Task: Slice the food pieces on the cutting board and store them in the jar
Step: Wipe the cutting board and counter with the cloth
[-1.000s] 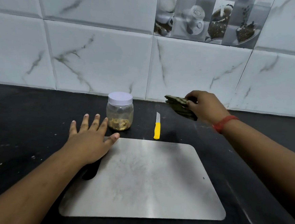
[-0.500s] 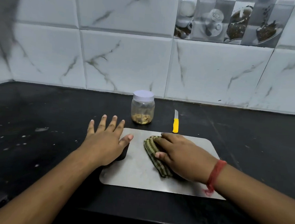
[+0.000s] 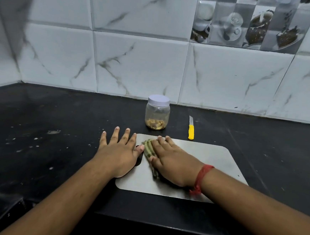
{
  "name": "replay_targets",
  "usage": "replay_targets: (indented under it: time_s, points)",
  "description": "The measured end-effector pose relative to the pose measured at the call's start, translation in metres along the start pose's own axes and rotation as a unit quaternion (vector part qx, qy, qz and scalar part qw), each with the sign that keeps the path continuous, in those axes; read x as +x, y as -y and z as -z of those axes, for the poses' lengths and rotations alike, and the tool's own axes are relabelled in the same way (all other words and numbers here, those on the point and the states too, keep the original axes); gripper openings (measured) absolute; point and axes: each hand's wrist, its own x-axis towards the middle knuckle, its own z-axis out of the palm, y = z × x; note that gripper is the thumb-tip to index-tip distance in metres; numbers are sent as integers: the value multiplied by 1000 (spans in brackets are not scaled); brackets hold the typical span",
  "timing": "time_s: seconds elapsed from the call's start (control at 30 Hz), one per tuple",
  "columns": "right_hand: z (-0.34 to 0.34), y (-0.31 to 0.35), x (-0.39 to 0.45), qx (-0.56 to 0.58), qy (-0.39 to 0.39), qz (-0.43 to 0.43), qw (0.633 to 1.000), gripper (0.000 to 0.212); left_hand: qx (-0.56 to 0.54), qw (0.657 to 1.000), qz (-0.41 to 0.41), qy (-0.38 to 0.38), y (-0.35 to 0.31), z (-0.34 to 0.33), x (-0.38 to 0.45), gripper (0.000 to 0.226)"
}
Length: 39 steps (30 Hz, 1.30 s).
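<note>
Black stone bench up front, speckled with pale crumbs, white marbled tiles behind. Nearest: flat steel cutting board with rounded corners, lying close to the front edge. Left hand spread flat, fingers straight, over the board's left edge, pinning it. Right hand laid palm-down on a green-and-tan striped bundle of food pieces at the board's left part, fingers mostly straight, thumb tucked along the side; more pressing than gripping, hard to say. Looks soft and light, probably squashes and slides on slick steel, so best held from above near the cut line, fingertips tucked back. Further off, clear plastic jar with a white lid, lid on, a few yellowish bits at the bottom. Just right of it, small yellow-handled knife, untouched, easy reach.
</note>
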Motion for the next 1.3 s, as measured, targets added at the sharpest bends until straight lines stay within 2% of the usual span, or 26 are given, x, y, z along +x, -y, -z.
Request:
replay_targets:
  time_s: [0.07,0.2,0.37,0.5,0.67,0.8,0.93,1.1,1.23,1.3]
  points:
    - [-2,-7,-8,20,10,5,1000,60,-1,1000,1,4,0,0,0,66]
    - [-1,-20,-11,25,9,-79,996,61,-5,1000,8,8,-2,2,-1,66]
    - [-1,2,-42,10,17,9,1000,61,-9,1000,5,14,-3,2,-1,65]
    - [3,-24,-50,-5,6,-90,996,61,-6,1000,12,10,-3,1,0,66]
    - [-3,-23,-79,24,9,-64,998,61,-2,1000,15,5,0,1,1,67]
    - [-2,-46,-94,29,5,-149,988,61,4,1000,17,5,-1,0,1,67]
    - [-6,-43,-105,49,10,-110,993,61,2,1000,19,1,-2,0,0,67]
    - [-5,-71,-115,56,-21,-192,980,60,2,1000,22,-8,-2,1,-1,67]
    - [-8,-77,-122,113,0,-121,986,59,3,1000,15,-12,-4,0,-1,66]
    - [-6,-88,-124,99,-14,-168,981,59,-2,1000,17,-12,-4,1,-1,66]
